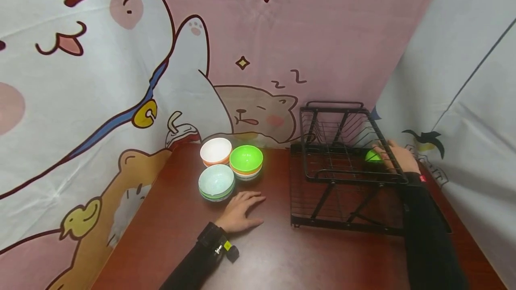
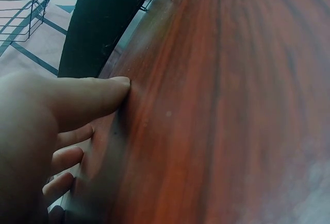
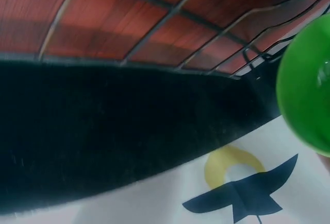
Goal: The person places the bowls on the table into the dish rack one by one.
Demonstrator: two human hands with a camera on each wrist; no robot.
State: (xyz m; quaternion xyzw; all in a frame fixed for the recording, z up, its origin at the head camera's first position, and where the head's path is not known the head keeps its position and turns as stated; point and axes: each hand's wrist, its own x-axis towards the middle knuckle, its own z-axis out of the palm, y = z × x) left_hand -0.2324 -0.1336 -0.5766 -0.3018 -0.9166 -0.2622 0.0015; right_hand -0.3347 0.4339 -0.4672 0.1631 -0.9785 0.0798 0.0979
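In the head view my right hand (image 1: 403,159) is at the right side of a black two-tier wire dish rack (image 1: 340,224), its fingers behind the wires of the upper basket. It holds a bright green bowl (image 1: 373,155), partly screened by those wires. The right wrist view shows the bowl (image 3: 304,87) large at the right edge, beside the rack's wires; the hand is almost wholly out of that view. My left hand (image 1: 238,213) rests on the table with fingers spread, gripping nothing, just in front of the stacked bowls.
Three short stacks of bowls stand at the back left: one topped by a white bowl (image 1: 216,151), one by a green bowl (image 1: 246,158), one by a pale blue bowl (image 1: 217,180). Cartoon-printed cloth (image 1: 342,26) hangs behind and beside the brown table (image 1: 290,254).
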